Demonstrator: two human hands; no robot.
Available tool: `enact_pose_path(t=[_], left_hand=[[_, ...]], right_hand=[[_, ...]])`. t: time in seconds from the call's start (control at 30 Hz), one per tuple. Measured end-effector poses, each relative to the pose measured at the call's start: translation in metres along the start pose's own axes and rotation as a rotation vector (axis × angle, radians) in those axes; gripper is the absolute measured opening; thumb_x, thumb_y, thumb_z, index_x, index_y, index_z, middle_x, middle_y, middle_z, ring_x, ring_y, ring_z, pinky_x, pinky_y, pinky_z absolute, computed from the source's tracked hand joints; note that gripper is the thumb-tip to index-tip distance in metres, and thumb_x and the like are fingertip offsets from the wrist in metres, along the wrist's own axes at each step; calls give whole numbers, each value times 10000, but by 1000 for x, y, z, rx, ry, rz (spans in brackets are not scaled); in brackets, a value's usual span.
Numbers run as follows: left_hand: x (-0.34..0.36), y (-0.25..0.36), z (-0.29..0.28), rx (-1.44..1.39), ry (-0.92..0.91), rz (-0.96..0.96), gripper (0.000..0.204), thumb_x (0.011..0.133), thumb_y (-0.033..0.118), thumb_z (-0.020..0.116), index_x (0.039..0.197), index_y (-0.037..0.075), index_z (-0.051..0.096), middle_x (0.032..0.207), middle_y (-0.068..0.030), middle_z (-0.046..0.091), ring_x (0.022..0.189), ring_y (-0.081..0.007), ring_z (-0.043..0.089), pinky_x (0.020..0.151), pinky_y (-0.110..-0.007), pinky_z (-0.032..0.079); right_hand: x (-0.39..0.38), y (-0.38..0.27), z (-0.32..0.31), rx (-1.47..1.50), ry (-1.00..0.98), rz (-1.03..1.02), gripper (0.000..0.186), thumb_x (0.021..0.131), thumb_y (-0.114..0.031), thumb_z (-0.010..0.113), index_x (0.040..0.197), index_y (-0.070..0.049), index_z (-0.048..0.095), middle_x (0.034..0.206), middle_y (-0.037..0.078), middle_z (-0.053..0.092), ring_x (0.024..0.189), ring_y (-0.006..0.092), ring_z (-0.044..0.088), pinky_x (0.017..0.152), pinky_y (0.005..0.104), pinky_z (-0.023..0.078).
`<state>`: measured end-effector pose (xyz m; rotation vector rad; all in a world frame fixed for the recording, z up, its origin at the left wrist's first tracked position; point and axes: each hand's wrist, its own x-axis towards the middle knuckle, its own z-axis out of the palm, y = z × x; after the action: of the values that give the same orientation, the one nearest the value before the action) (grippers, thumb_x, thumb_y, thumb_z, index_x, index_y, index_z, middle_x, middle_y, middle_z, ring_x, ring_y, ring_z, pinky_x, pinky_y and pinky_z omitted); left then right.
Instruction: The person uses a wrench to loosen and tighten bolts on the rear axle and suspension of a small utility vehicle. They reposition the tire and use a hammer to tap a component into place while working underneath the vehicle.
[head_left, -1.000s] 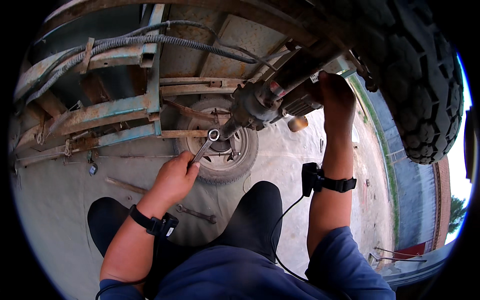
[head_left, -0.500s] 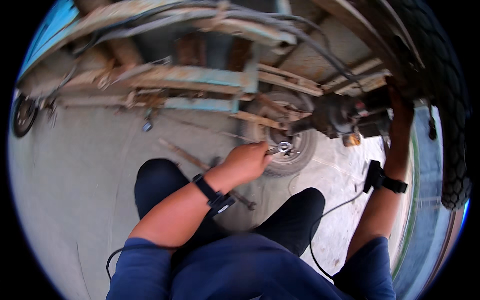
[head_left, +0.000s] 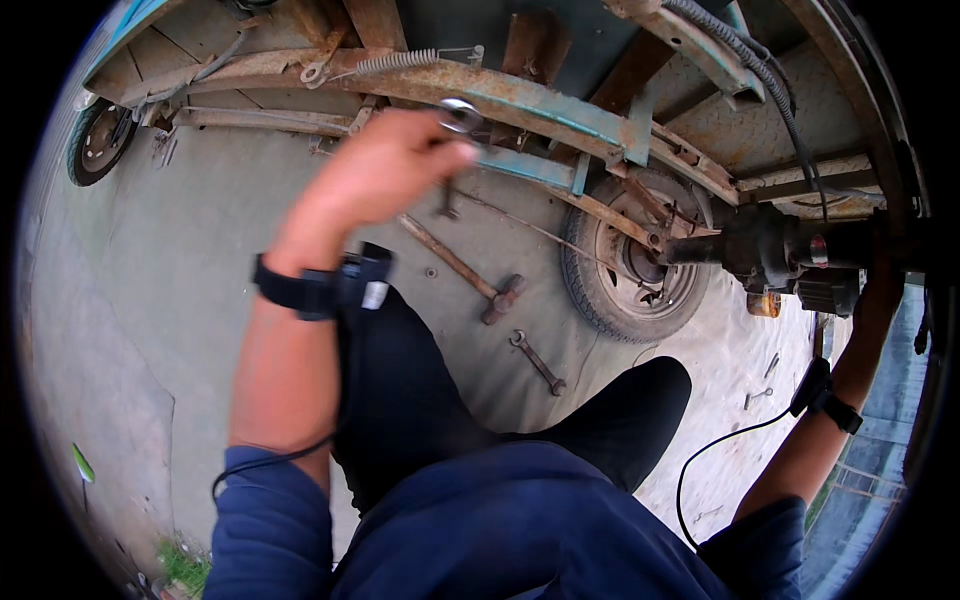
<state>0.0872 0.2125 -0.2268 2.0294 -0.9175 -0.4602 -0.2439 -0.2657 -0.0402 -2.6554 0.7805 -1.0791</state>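
My left hand (head_left: 380, 170), slightly smeared by motion, is closed around a wrench (head_left: 460, 115) whose shiny ring end sticks out above the fingers. It is raised in front of the rusty, pale-blue frame rail (head_left: 540, 105) of a vehicle. Over on the right, my right hand (head_left: 884, 265) reaches up to the dark axle assembly (head_left: 765, 245). Shadow and the axle parts hide its fingers. A hammer (head_left: 462, 267) with a wooden handle lies on the floor below my left hand. Nearer my legs is a double open-ended wrench (head_left: 538, 362).
A wheel (head_left: 590, 270) with a dusty tyre stands beyond the tools. A coil spring (head_left: 398, 60) runs along the frame, and a corrugated cable sleeve (head_left: 745, 50) hangs overhead. Small metal tools (head_left: 760, 395) lie on the bright floor at right. Another wheel (head_left: 95, 145) is far left.
My left hand has moved up and left with the wrench, away from the wheel and toward the frame rail. The view has shifted left; my right hand stays up by the axle.
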Motion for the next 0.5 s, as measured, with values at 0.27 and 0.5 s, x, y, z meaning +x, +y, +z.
enact_pose_path(t=[0.27, 0.5], left_hand=[[-62, -174, -22, 135, 16, -436, 373, 936, 337, 618, 953, -35, 623, 774, -133, 629, 694, -220, 536, 689, -365, 463], [-108, -258, 75, 403, -408, -517, 337, 919, 312, 584, 977, -17, 630, 926, -247, 660, 918, -422, 620, 809, -475, 488]], right_hand=[[12, 36, -1, 68, -5, -44, 423, 993, -231, 550, 1385, -74, 516, 1396, 112, 530, 1298, 236, 488, 1127, 364, 327], [11, 28, -10, 50, -17, 52, 407, 1020, -188, 487, 1413, -84, 470, 1432, 88, 496, 1329, 224, 456, 1124, 375, 344]])
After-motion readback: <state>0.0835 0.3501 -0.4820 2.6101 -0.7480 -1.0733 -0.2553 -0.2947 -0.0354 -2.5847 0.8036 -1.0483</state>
